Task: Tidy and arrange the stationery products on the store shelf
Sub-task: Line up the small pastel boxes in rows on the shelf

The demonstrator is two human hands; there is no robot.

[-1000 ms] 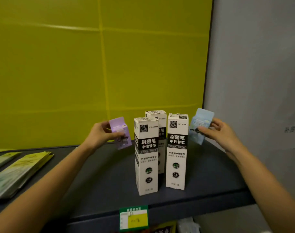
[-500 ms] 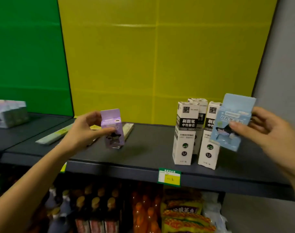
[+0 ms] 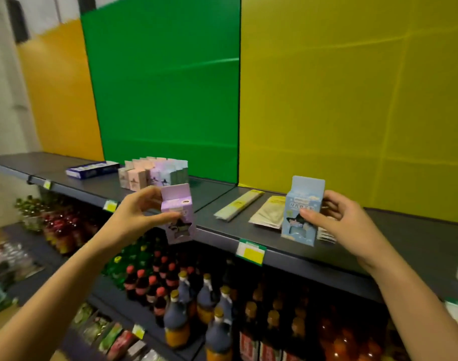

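Shifted leftward along the dark shelf (image 3: 405, 246): left hand (image 3: 134, 217) grips lilac cardboard box (image 3: 178, 212), right hand (image 3: 345, 225) grips pale-blue cardboard box (image 3: 300, 209) (both upright).

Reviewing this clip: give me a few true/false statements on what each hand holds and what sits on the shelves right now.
1. The left hand holds a purple box. True.
2. The right hand is empty. False: it holds a blue box.
3. Pastel boxes stand on the shelf before the green panel. True.
4. The rack below holds books. False: it holds bottles.
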